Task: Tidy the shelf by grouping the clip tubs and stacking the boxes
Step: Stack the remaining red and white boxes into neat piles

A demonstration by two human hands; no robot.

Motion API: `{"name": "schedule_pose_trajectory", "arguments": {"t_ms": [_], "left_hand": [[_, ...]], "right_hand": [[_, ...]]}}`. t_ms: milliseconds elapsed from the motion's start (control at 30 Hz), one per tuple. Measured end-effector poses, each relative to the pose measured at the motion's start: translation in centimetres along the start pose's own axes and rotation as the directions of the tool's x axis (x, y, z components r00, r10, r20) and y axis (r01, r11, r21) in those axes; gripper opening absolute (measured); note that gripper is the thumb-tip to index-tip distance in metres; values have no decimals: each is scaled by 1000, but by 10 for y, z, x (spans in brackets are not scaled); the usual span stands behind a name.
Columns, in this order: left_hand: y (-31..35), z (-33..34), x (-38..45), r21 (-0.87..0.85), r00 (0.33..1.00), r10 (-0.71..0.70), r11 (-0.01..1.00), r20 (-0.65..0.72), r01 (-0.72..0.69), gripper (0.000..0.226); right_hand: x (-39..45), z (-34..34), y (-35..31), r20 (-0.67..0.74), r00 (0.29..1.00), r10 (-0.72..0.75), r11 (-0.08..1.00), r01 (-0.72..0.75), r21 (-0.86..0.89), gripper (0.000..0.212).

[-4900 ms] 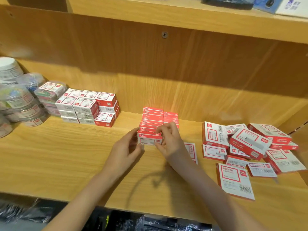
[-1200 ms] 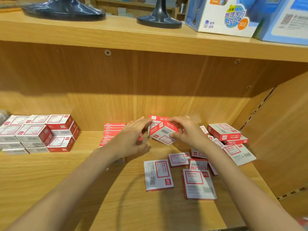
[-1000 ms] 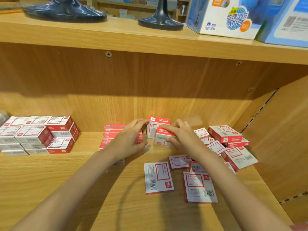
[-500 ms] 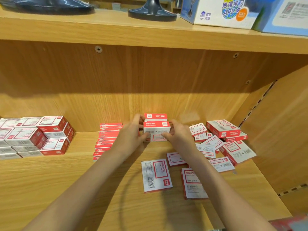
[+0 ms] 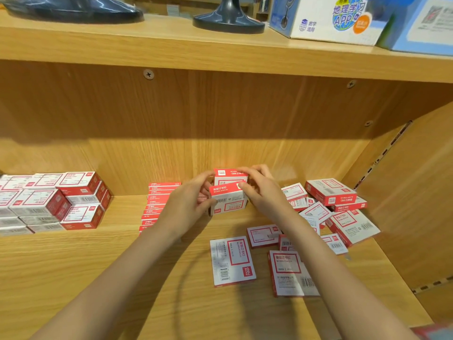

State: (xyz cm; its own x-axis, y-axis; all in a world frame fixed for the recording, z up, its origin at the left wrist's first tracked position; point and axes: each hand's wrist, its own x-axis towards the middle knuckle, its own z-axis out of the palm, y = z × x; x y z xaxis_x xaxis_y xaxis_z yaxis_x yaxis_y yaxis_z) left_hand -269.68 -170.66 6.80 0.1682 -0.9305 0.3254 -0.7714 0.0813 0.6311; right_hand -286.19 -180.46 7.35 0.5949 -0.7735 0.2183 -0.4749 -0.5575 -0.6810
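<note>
Red and white staple boxes fill the wooden shelf [image 5: 73, 266]. Near the back wall of this shelf, both hands meet at one red and white box [image 5: 229, 200]. It stands on its long edge, long axis running left to right, its red top strip upward and its printed face toward the camera, a little tilted to the left. Just behind it stands a second box [image 5: 230, 174] the same way, somewhat higher in the view.

The left hand [image 5: 186, 207] holds the left end of the front box, fingers curled around it. The right hand [image 5: 262, 192] is at the right end; its thumb presses on the red top strip and the other fingers curl over the second box behind. Whether they grip that one or only touch it, I cannot tell.

Left of the front box, partly hidden by the left hand, a stack of thin boxes [image 5: 159, 204] lies flat, long sides left to right. Farther left stands a tidy block of thicker boxes [image 5: 61, 204]. Right of the front box, loose boxes [image 5: 331, 207] lie in disorder at many angles, some overlapping. Nearer to the camera than the front box, two flat boxes [image 5: 231, 260] lie face up, long axis pointing away from the camera.
</note>
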Motion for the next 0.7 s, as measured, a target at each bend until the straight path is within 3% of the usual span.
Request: {"name": "schedule_pose_trajectory", "arguments": {"t_ms": [133, 300, 433, 567, 700], "left_hand": [[-1, -3, -7, -57, 1000, -6, 998, 19, 7, 53], [-5, -4, -9, -43, 998, 20, 999, 63, -18, 47], [-6, -3, -8, -57, 998, 8, 998, 57, -5, 48], [-6, -1, -9, -78, 999, 0, 997, 33, 2, 48], [-7, 1, -8, -104, 999, -23, 994, 24, 26, 47]], "right_hand": [[8, -5, -5, 24, 999, 36, 999, -37, 17, 14], [16, -15, -5, 90, 993, 74, 996, -77, 38, 24], [13, -15, 2, 101, 994, 47, 996, -38, -84, 25], [12, -28, -2, 37, 998, 58, 993, -62, 105, 30], [16, -37, -10, 61, 997, -41, 985, 51, -166, 32]]}}
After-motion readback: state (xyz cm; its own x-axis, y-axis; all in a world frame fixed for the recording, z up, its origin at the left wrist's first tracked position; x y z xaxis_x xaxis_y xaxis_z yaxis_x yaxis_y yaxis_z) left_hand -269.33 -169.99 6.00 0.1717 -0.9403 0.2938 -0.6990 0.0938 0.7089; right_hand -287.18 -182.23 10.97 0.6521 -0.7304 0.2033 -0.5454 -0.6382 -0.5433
